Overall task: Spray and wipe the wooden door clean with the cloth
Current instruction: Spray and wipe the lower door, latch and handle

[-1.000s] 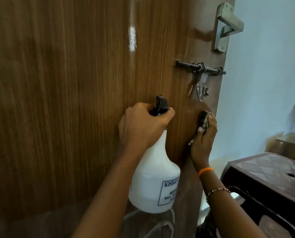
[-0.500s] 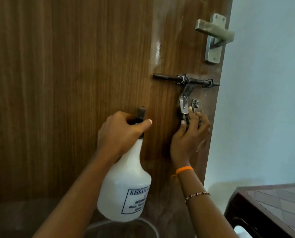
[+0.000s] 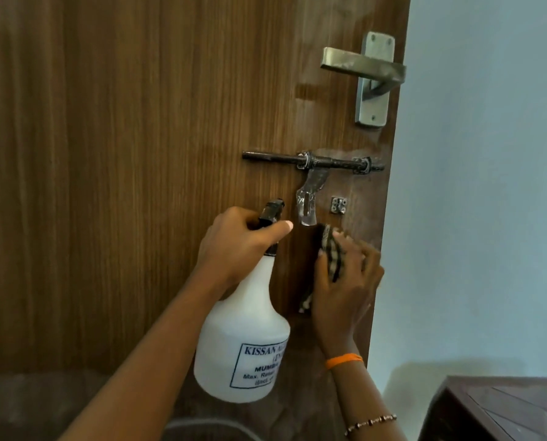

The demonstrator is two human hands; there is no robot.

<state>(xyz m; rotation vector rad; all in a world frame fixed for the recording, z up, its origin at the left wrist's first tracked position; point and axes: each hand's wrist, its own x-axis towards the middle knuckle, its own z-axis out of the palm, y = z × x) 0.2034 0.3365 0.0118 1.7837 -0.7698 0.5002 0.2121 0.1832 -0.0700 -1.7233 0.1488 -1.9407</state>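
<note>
The left hand (image 3: 243, 246) is wrapped around the neck of a white spray bottle (image 3: 243, 342), thumb laid across the black nozzle head, the bottle hanging close to the wooden door (image 3: 122, 170). The right hand (image 3: 345, 281) presses a checked cloth (image 3: 331, 253) flat against the door near its edge, fingers spread over it and a bit blurred. The cloth sits just below the hanging hasp of the sliding bolt (image 3: 313, 162), with the lever handle (image 3: 366, 66) higher up. An orange band (image 3: 343, 360) circles the right wrist. A dark plastic stool (image 3: 501, 409) stands low on the right, by the pale wall (image 3: 488, 186)
</note>
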